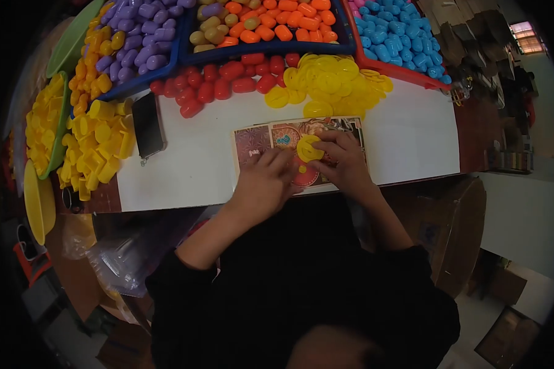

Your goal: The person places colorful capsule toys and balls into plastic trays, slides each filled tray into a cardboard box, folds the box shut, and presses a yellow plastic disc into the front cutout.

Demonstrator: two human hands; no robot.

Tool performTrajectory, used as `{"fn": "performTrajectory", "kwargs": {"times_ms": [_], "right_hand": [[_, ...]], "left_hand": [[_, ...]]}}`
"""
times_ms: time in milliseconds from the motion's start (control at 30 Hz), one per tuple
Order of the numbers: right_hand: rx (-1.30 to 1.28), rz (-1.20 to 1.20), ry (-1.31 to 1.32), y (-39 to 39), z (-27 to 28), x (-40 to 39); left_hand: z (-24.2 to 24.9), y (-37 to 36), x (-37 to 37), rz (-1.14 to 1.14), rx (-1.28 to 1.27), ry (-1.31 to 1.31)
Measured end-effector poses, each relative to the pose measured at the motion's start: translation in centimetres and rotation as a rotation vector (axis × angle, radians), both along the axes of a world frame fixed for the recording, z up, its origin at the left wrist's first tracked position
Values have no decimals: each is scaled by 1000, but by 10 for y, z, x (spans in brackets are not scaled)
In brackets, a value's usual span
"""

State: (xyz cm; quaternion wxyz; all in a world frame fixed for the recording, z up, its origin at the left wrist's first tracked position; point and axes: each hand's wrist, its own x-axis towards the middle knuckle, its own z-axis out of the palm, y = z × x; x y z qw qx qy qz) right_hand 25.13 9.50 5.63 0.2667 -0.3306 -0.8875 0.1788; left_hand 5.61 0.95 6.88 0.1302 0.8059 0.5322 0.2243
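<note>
My right hand (pixel 346 161) is closed on a yellow plastic disc (pixel 308 149), with the fingertips at its right edge. The disc sits over a stack of colourful printed cards (pixel 245 140) lying at the table's front edge. Left of the disc, my left hand (pixel 263 183) rests over the lower part of the cards with its fingers curled together. I cannot tell what those fingers hold. A small yellow spot shows on the red round print between the hands. Just beyond the cards lies a heap of yellow discs (pixel 332 83).
Red capsule-shaped pieces (pixel 221 81) lie behind the cards. Trays hold purple (pixel 144 37), orange (pixel 283 31) and blue (pixel 400 40) capsules. To the left are a black phone (pixel 148 126), yellow cups (pixel 101 144) and a green bowl (pixel 61 132). A cardboard box (pixel 449 221) stands below right.
</note>
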Motion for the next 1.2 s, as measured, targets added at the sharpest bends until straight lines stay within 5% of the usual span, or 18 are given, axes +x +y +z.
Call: {"fn": "performTrajectory", "kwargs": {"times_ms": [133, 233, 567, 633, 833, 1000, 1100, 1200], "right_hand": [[-35, -12, 39, -1, -5, -1], [-97, 34, 125, -5, -6, 2], [-123, 116, 151, -24, -7, -4], [-138, 126, 152, -21, -6, -1], [-394, 345, -77, 5, 6, 6], [-206, 338, -389, -5, 9, -4], [-51, 288, -440, -15, 14, -9], [-174, 146, -278, -22, 14, -7]], "left_hand": [[-5, 9, -13, 24, -145, -302], [4, 9, -10, 127, -315, -332], [3, 12, -10, 162, -294, -367], [2, 23, -13, 227, -535, -390], [22, 72, -2, 28, -705, 124], [17, 68, 0, 11, -619, 154], [17, 62, 2, 62, -577, 118], [15, 59, -2, 91, -596, 82]]}}
